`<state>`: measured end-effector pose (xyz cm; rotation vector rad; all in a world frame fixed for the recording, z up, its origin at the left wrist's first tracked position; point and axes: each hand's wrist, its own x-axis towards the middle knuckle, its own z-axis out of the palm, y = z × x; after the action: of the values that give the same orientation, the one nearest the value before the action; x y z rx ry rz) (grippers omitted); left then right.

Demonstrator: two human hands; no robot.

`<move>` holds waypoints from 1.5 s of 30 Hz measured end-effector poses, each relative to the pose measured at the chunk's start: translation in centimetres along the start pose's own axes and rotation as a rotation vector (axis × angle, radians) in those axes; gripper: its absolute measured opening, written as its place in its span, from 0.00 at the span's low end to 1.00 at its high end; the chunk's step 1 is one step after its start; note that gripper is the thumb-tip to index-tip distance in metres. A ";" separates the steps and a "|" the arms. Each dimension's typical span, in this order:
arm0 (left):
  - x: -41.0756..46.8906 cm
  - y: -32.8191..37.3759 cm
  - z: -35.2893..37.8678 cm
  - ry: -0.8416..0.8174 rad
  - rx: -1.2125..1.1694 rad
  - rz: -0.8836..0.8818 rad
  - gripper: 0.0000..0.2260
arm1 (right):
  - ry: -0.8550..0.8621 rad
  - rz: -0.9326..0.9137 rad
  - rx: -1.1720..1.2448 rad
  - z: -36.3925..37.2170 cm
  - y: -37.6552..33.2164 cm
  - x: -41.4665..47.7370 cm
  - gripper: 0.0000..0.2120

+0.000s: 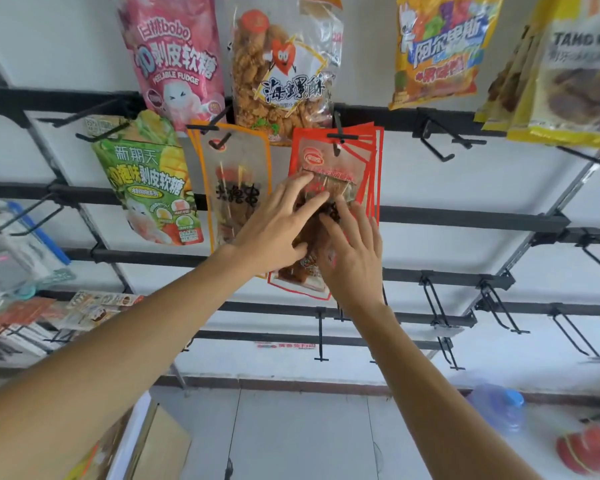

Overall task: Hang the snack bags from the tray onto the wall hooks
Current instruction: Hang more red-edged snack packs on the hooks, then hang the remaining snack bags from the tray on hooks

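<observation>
Head view: a fanned stack of red-edged clear plastic snack bags (329, 157) hangs from a black wire hook (340, 136) on the wall rack. It sits just beside a set of orange-edged clear bags (236, 168). Both hands lie on the front red bag. The left hand (278, 223) is spread flat with straight fingers over its middle. The right hand (352, 251) is also flat, its fingers close to the left's. Neither is curled round the bag; they press or smooth it. The tray is not in view.

The main risk, as I judge it, is at the hanging hole. I cannot tell how far back the front bag sits on the hook. If it is near the tip, an upward or outward slide of the palms could lift it off and drop it. A sideways push would fan the stack further, or swing it into the orange-edged bags, which the left wrist already crosses. Hard pressure could also crush the dark snack pieces inside.

The bags' long axis runs roughly up and down. The header end points up at the hook and the bottom edge trails down, slightly toward the left. The printed face is toward the camera.
</observation>
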<state>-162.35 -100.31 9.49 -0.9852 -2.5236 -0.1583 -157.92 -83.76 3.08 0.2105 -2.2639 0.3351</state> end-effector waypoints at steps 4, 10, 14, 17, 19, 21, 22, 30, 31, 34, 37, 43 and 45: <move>-2.8 -1.6 -1.4 -0.060 -0.152 0.035 0.26 | -0.160 0.124 -0.003 -1.3 -3.3 -0.5 0.25; -11.7 -3.9 -2.7 -0.281 -0.260 -0.018 0.27 | -0.766 0.303 0.154 -2.0 -9.8 -2.2 0.26; -20.0 -6.9 -3.5 -0.357 -0.205 -0.255 0.30 | -0.929 0.288 0.143 -0.8 -17.3 -4.3 0.30; -26.6 -9.9 -4.2 -0.422 -0.093 -0.394 0.31 | -1.017 0.154 0.131 1.0 -24.0 -6.2 0.30; -29.3 -11.1 -4.2 -0.436 -0.081 -0.444 0.31 | -1.021 0.123 0.131 2.1 -26.6 -7.0 0.31; -33.1 -12.7 -4.5 -0.465 -0.082 -0.516 0.31 | -1.067 0.085 0.146 3.9 -30.4 -8.0 0.31; -34.8 -13.4 -4.5 -0.489 -0.089 -0.548 0.31 | -1.099 0.062 0.150 4.6 -32.4 -8.5 0.32; -45.0 -19.7 -3.3 -0.476 -0.150 -0.767 0.32 | -1.238 -0.064 0.298 12.2 -41.7 -10.8 0.34; -46.0 -20.5 -2.8 -0.484 -0.150 -0.789 0.32 | -1.271 -0.068 0.300 13.5 -42.3 -11.1 0.34; -48.4 -23.1 -1.3 -0.546 -0.106 -0.861 0.30 | -1.356 -0.081 0.315 17.7 -44.2 -11.5 0.32; -50.7 -25.3 0.5 -0.684 -0.117 -0.927 0.30 | -1.434 -0.074 0.349 21.3 -45.1 -12.1 0.30; -54.1 -29.4 2.9 -0.720 -0.214 -1.022 0.30 | -1.612 0.017 0.428 27.5 -46.7 -13.9 0.29; -55.7 -30.2 4.3 -0.767 -0.230 -1.039 0.30 | -1.651 0.051 0.444 28.8 -47.4 -15.1 0.28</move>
<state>-147.34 -156.21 -16.71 0.4230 -3.5362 -0.4356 -156.35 -137.09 -18.45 0.9206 -3.7578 0.9212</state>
